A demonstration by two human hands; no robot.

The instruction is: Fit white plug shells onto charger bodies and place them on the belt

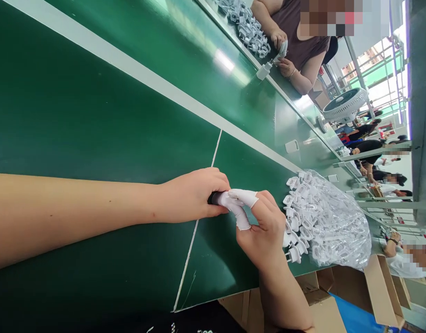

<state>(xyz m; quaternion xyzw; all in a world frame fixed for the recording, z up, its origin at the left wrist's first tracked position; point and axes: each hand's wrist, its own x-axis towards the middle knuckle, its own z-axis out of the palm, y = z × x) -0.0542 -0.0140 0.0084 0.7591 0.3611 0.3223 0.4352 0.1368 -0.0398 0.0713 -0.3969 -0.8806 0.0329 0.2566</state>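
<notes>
My left hand reaches in from the left, its fingers closed around a small piece with a dark end. My right hand comes up from the lower right, wearing white finger covers on thumb and forefinger. Those two fingertips pinch together against the piece, right at my left fingertips. Most of the piece is hidden, so I cannot tell its kind. Just right of my right hand, many white plug adapters lie heaped, partly inside a clear plastic bag.
The green table carries a pale strip. Across it, a co-worker handles a white part beside a pile of white adapters. Single white pieces lie along the far side. Cardboard boxes stand below the near edge.
</notes>
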